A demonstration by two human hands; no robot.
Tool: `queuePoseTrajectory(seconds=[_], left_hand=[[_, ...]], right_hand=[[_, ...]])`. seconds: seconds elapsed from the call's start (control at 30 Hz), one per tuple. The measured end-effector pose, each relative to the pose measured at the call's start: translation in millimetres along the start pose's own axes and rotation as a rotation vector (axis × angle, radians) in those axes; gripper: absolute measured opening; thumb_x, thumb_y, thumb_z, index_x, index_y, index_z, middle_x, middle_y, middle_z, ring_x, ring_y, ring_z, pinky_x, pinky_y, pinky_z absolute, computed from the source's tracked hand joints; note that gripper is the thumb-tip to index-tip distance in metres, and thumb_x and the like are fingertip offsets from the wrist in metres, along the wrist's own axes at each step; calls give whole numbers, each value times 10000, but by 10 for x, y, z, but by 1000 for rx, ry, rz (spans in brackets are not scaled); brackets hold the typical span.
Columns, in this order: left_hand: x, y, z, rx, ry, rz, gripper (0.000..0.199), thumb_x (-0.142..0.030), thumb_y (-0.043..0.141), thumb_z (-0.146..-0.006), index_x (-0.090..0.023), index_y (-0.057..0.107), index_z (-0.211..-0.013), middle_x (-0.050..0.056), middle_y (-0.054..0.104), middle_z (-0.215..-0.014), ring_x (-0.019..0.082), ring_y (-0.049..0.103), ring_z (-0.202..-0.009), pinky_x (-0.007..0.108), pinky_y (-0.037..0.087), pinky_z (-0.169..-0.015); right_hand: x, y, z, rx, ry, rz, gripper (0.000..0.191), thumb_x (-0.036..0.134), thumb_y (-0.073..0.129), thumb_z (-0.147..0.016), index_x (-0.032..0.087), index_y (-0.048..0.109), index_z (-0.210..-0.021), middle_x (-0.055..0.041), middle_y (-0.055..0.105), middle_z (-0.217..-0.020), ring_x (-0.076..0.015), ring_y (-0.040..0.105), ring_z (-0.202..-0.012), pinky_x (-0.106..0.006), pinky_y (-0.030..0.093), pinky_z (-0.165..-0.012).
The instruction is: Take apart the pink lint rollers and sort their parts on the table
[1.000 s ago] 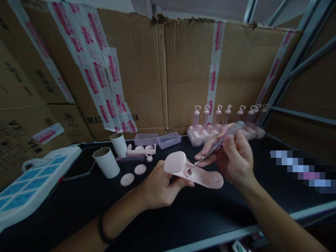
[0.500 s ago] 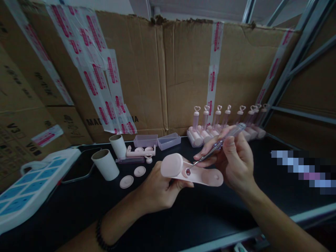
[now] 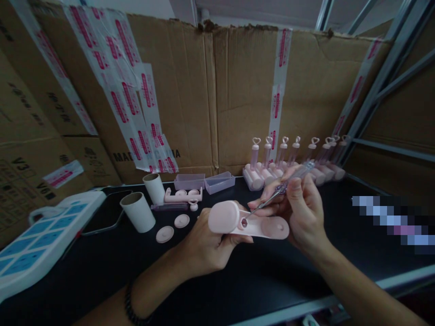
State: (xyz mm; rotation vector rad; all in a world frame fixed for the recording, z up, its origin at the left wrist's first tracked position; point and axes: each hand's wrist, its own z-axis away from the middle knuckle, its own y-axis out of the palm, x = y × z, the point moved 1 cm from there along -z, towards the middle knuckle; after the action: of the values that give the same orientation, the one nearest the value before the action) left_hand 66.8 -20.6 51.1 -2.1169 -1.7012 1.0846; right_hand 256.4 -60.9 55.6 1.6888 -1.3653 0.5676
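My left hand (image 3: 212,246) is wrapped round a pale pink plastic part (image 3: 254,225), which has a rounded block at its left end and a round end at its right. A small hole with something dark red inside sits near its middle. Between the fingers of my right hand (image 3: 302,203) is a screwdriver (image 3: 288,179) with a clear purple handle. Its thin metal shaft slants down to the left, and the tip is at or just beside the hole. Some right-hand fingers lie behind the shaft, near the part's upper edge.
White tubes (image 3: 137,213), pink discs (image 3: 165,234), a pink frame (image 3: 183,194) and purple trays (image 3: 219,182) lie at the left and middle. Several pink assemblies with heart-topped tubes (image 3: 255,154) stand at the back right. A power strip (image 3: 50,240) and phone (image 3: 105,210) are far left.
The pink part has tilted very slightly, and my right hand has shifted a little to the left with the screwdriver. The whole view has moved slightly.
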Motion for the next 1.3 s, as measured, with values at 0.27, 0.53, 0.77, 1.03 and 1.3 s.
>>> queuePoseTrajectory(seconds=[0.27, 0.53, 0.77, 1.03, 1.3], left_hand=[[-20, -11, 9, 35, -42, -38, 120, -218, 563, -968, -188, 612, -863, 39, 694, -914, 170, 659, -809, 292, 490, -745], [12, 1, 45, -20, -4, -157, 86, -237, 578, -966, -201, 624, -903, 28, 677, -870, 171, 653, -785, 280, 496, -724], [29, 43, 82, -56, -50, -184, 140, -308, 557, -980, -204, 650, -980, 54, 702, -918, 190, 670, -794, 314, 527, -763], [42, 46, 90, -18, -4, -164, 162, -273, 567, -981, -189, 632, -858, 58, 689, -896, 181, 678, -805, 291, 524, -726], [55, 55, 66, -22, -3, -111, 144, -257, 577, -972, -190, 620, -852, 44, 666, -885, 168, 662, -788, 278, 519, -722]], right_hand=[[-25, 3, 2, 26, 20, -11, 237, 525, 515, -1009, 330, 382, -1034, 35, 674, -796, -198, 770, -683, -282, 658, -526], [0, 66, 105, -30, -109, 42, 185, 502, 497, -1022, 344, 401, -1038, 9, 690, -805, -243, 778, -728, -359, 664, -540], [3, 101, 173, -46, -208, 83, 161, 490, 495, -1024, 360, 400, -1039, -5, 709, -799, -270, 773, -735, -437, 668, -574], [-29, 51, 78, -1, -47, 5, 192, 507, 475, -1030, 338, 387, -1057, 23, 667, -787, -233, 774, -724, -352, 665, -538], [-33, 69, 61, -34, -52, 31, 225, 534, 484, -1019, 335, 381, -1037, 31, 664, -765, -224, 762, -682, -353, 664, -526]])
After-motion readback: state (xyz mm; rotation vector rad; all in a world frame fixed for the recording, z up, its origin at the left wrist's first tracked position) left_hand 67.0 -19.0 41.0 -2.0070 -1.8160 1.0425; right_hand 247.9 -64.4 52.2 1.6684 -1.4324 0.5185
